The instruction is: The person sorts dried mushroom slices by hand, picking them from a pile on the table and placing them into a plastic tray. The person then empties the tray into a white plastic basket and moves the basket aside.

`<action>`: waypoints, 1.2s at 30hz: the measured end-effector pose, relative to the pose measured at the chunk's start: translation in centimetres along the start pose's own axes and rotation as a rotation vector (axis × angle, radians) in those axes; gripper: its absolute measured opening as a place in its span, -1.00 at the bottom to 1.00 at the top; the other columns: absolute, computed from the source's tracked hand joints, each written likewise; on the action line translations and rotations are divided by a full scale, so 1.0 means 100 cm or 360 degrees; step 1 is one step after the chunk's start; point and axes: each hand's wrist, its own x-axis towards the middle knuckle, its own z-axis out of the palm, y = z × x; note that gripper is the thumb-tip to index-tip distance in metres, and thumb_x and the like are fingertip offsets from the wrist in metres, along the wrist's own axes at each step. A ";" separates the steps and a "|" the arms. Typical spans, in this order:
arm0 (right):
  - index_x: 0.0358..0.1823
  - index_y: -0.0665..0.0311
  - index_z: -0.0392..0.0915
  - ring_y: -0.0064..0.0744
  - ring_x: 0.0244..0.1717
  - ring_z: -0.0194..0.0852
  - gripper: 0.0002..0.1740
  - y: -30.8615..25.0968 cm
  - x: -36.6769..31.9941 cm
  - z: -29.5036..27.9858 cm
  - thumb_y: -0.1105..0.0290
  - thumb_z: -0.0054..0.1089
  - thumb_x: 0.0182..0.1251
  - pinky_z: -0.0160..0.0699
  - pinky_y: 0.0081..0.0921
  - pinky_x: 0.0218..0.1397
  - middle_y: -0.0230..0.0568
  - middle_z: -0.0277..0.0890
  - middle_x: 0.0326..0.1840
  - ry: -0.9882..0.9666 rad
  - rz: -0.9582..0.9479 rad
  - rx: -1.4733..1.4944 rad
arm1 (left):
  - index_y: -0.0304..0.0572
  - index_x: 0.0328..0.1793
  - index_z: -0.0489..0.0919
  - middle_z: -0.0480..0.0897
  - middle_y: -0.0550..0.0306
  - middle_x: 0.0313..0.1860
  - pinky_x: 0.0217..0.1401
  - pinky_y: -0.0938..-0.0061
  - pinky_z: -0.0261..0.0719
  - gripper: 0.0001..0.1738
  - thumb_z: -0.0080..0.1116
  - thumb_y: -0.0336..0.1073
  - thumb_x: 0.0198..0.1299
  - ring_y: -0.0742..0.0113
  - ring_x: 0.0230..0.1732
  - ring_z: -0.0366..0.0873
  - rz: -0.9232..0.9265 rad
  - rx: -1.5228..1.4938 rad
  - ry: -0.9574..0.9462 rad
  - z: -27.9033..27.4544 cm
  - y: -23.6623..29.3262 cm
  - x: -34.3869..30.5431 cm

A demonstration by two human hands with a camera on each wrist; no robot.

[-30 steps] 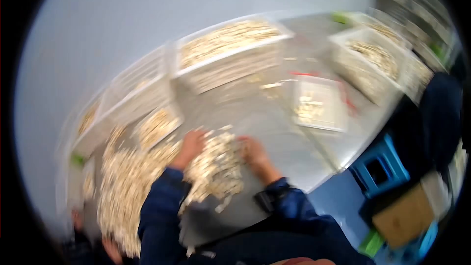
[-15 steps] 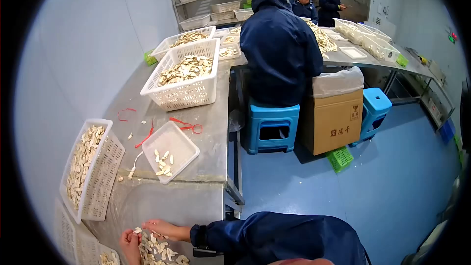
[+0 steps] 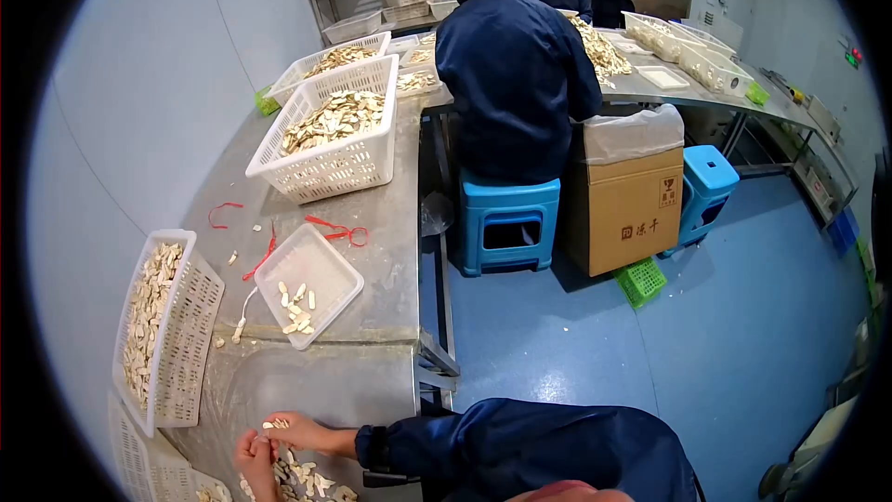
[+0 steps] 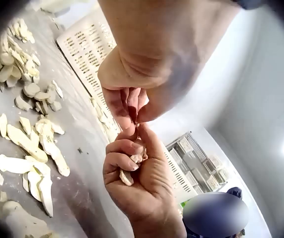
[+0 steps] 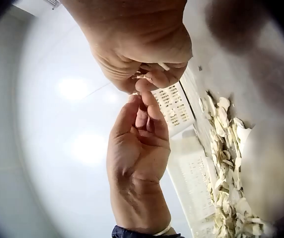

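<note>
My left hand (image 3: 258, 465) and right hand (image 3: 302, 433) meet fingertip to fingertip low in the head view, above scattered pale slices (image 3: 302, 476). In the left wrist view my right hand (image 4: 147, 183) curls its fingers round several pale pieces (image 4: 126, 177). My left hand (image 4: 132, 74) comes down from above, thumb and fingers pinched together at the right fingertips. A tiny pale bit (image 5: 136, 93) shows between the hands in the right wrist view, where my left hand (image 5: 141, 144) is below and my right hand (image 5: 142, 49) above. Fingers partly hide what is pinched.
A shallow tray (image 3: 321, 265) with a few slices lies ahead, beside red ties (image 3: 346, 234). Slotted baskets (image 3: 190, 344) of slices line the wall side. A person in dark blue (image 3: 511, 74) sits on a blue stool (image 3: 509, 193) beside a carton (image 3: 632, 209).
The head view has swung from the slice pile toward the room, then shifted slightly. Both hands, apart a second ago, are together; the right hand has turned slightly, showing pale slices in its fingers.
</note>
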 end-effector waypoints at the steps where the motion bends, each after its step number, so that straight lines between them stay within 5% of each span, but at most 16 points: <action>1: -0.02 0.18 0.49 -0.75 -0.55 0.30 -0.70 0.001 0.000 0.000 0.10 0.09 0.49 0.06 -0.71 -0.58 -0.48 0.52 -0.45 0.0015 0.0005 0.0002 | -0.36 0.07 0.44 0.56 0.16 -0.37 -0.52 0.65 0.44 -0.72 0.12 -0.50 0.25 0.49 -0.51 0.48 -0.0019 0.0036 -0.0094 -0.012 -0.016 0.008; 5: -0.06 0.17 0.51 -0.75 -0.58 0.26 -0.75 0.003 0.001 -0.001 0.15 0.13 0.47 0.06 -0.71 -0.62 -0.52 0.46 -0.48 0.0015 -0.0004 0.0034 | -0.27 0.04 0.65 0.60 0.29 -0.37 -0.34 0.59 0.40 -0.66 0.27 -0.15 0.33 0.53 -0.38 0.41 0.0075 0.0605 -0.0172 -0.019 -0.015 0.004; 14: -0.06 0.16 0.50 -0.71 -0.66 0.09 -0.73 -0.002 -0.002 0.003 0.12 0.08 0.48 0.00 -0.68 -0.60 -0.52 0.34 -0.55 0.0089 0.0092 0.0051 | -0.16 -0.10 0.68 0.55 0.35 -0.47 -0.36 0.59 0.37 -0.73 0.32 -0.12 0.31 0.56 -0.43 0.37 0.0091 0.0650 -0.0285 0.003 0.020 -0.021; 20: -0.07 0.12 0.51 -0.72 -0.65 0.08 -0.75 0.013 0.005 -0.007 0.11 0.09 0.47 -0.02 -0.68 -0.60 -0.55 0.28 -0.58 -0.0005 0.0200 0.0192 | -0.23 -0.09 0.63 0.62 0.19 -0.33 -0.31 0.51 0.46 -0.66 0.37 -0.10 0.25 0.44 -0.38 0.46 0.0226 0.0784 -0.0270 0.006 0.028 -0.031; 23: -0.11 0.10 0.51 -0.72 -0.63 0.08 -0.74 0.016 0.004 -0.007 0.08 0.11 0.47 -0.02 -0.68 -0.59 -0.56 0.27 -0.57 -0.0028 0.0202 0.0121 | -0.31 0.15 0.44 0.51 0.09 -0.07 -0.46 0.60 0.47 -0.53 0.27 -0.51 0.07 0.46 -0.36 0.46 0.0625 0.0987 -0.0200 0.003 0.015 -0.028; 32: -0.10 0.10 0.50 -0.75 -0.54 0.12 -0.71 -0.003 -0.004 -0.001 0.04 0.14 0.46 0.04 -0.69 -0.54 -0.60 0.33 -0.46 -0.0171 0.0270 -0.0055 | -0.25 0.18 0.46 0.46 0.09 0.02 -0.47 0.59 0.47 -0.43 0.37 -0.48 -0.03 0.39 -0.29 0.48 0.0818 0.1084 -0.0290 0.006 0.020 -0.025; 35: -0.11 0.11 0.50 -0.75 -0.54 0.12 -0.70 -0.004 -0.004 -0.001 0.03 0.11 0.48 0.06 -0.69 -0.54 -0.60 0.34 -0.45 -0.0179 0.0266 -0.0091 | -0.26 0.28 0.44 0.50 -0.02 0.13 -0.18 0.40 0.60 -0.37 0.36 -0.38 0.03 0.17 -0.07 0.56 0.0476 0.1075 -0.0364 0.006 0.031 -0.030; 36: -0.11 0.12 0.51 -0.75 -0.54 0.13 -0.69 -0.005 -0.004 -0.001 0.03 0.10 0.49 0.06 -0.68 -0.54 -0.59 0.35 -0.45 -0.0180 0.0260 -0.0098 | -0.28 0.18 0.49 0.54 0.00 0.02 -0.19 0.42 0.58 -0.48 0.36 -0.30 0.09 0.22 -0.14 0.55 0.0590 0.1123 -0.0309 0.010 0.037 -0.033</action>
